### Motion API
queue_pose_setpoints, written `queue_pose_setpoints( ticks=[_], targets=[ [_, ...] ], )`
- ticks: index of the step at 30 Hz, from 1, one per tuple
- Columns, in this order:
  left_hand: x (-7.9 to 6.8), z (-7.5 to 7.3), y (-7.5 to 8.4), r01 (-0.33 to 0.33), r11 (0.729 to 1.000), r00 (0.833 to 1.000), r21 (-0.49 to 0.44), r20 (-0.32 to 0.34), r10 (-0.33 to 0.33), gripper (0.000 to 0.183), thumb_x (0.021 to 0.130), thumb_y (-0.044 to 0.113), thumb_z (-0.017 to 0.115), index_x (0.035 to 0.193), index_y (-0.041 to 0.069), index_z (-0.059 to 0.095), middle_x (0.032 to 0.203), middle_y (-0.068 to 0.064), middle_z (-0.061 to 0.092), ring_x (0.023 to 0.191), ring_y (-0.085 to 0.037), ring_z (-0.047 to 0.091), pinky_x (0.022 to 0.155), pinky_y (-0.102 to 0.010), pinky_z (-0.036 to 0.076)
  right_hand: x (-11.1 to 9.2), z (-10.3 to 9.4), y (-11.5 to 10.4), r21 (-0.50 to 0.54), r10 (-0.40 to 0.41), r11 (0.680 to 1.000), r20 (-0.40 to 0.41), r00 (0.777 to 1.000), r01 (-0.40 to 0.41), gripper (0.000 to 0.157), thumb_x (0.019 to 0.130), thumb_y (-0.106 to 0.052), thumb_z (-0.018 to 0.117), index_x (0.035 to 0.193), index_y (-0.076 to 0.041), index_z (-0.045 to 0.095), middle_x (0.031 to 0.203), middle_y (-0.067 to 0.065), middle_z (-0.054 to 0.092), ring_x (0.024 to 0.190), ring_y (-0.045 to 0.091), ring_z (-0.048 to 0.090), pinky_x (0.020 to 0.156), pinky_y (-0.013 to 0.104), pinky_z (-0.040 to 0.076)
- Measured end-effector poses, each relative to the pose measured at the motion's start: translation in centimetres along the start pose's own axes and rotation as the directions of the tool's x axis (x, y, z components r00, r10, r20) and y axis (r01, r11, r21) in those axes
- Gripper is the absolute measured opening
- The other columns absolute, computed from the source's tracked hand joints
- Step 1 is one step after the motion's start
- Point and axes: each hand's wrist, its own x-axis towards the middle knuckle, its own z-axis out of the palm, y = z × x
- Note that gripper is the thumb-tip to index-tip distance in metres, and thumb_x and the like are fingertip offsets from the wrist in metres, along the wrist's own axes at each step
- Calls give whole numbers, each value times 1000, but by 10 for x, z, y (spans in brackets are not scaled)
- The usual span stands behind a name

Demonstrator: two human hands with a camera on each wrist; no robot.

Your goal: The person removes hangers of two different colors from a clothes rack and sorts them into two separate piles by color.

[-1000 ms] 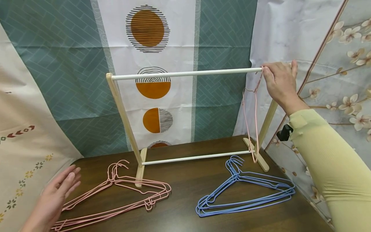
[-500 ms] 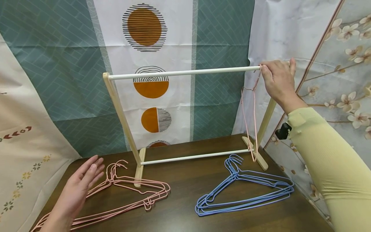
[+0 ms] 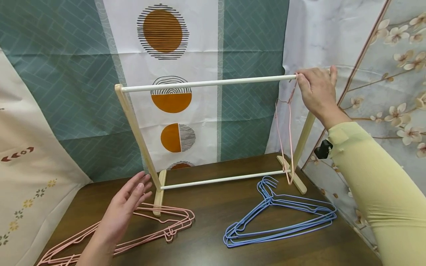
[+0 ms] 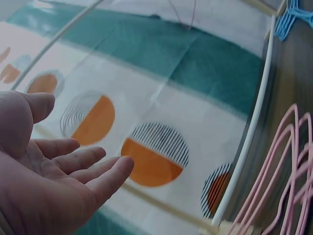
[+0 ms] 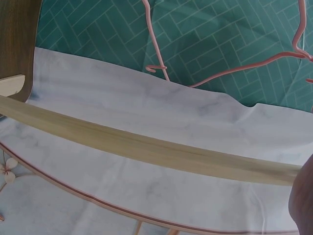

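My right hand (image 3: pixel 317 88) lies over the right top corner of a small wooden clothes rack (image 3: pixel 206 84), its thumb at the end of the white rail and its fingers curled over behind. Beside that thumb, a pink wire hanger (image 3: pixel 290 136) hangs by its hook, seen nearly edge-on. My left hand (image 3: pixel 121 207), palm turned inward and fingers loosely extended, is raised in front of the rack's left post with nothing in it. Below it lies a bunch of pink hangers (image 3: pixel 169 233), partly hidden by the hand and forearm. The right wrist view shows the rack's right post (image 5: pixel 146 146).
Several blue hangers (image 3: pixel 269 201) lie stacked on the dark wooden table (image 3: pixel 203 244), in front of the rack's right foot (image 3: pixel 297 181). A patterned cloth (image 3: pixel 253 111) hangs close behind the rack, and a floral cloth (image 3: pixel 396 111) borders the right side.
My left hand has moved right and upward over the pink hangers toward the rack's left post. My right hand stays at the rail's right end. The view has shifted slightly.
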Motion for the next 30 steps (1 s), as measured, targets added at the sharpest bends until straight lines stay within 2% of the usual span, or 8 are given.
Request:
queue_pose_setpoints(
  ticks=[3, 6, 11, 16, 23, 30],
  targets=[
    [6, 18, 1, 15, 1000, 1000, -11, 8, -15, 62, 122, 26, 45, 172, -4, 25, 171, -29, 36, 134, 5, 59, 109, -19, 51, 0, 0, 0, -1, 0, 1000, 3, 1000, 0, 49, 120, -38, 39, 140, -5, 71, 141, 23, 67, 144, 48, 48, 132, 45, -15],
    [12, 37, 1, 38, 999, 999, -23, 12, -38, 61, 121, 26, 47, 172, -1, 28, 172, -24, 39, 136, 2, 59, 110, -20, 51, 0, 0, 0, 3, -2, 1000, 6, 1000, 2, 48, 120, -37, 40, 139, -5, 70, 140, 23, 67, 145, 48, 47, 132, 45, -15],
    [23, 68, 4, 80, 995, 997, -53, 22, -79, 58, 120, 28, 51, 171, 6, 35, 171, -17, 43, 148, -20, 55, 113, -27, 51, 0, 0, -1, 8, -1, 1000, 16, 1000, 1, 48, 120, -38, 41, 140, -5, 70, 140, 23, 66, 145, 48, 46, 132, 45, -16],
    [35, 99, 8, 62, 990, 997, -129, 61, -54, 54, 120, 27, 51, 170, 8, 38, 171, -16, 44, 155, -34, 47, 119, -40, 48, 0, -1, -1, 2, 4, 1000, 17, 1000, -4, 49, 120, -39, 41, 141, -6, 70, 141, 23, 65, 146, 47, 46, 132, 44, -16],
    [49, 149, 13, 24, 974, 993, -225, 118, 3, 54, 119, 23, 54, 169, 6, 41, 169, -17, 47, 155, -37, 46, 123, -49, 44, -1, -1, 1, 0, 1, 1000, 20, 1000, -1, 51, 119, -43, 42, 142, -6, 70, 143, 22, 65, 147, 47, 44, 132, 43, -17],
    [60, 193, 23, 21, 953, 984, -303, 174, 34, 57, 118, 22, 56, 169, 6, 40, 171, -15, 45, 158, -33, 42, 125, -50, 42, 0, 1, -1, 4, -1, 1000, 23, 1000, 1, 52, 119, -45, 43, 143, -7, 69, 143, 22, 64, 146, 47, 45, 131, 43, -18]
  ],
)
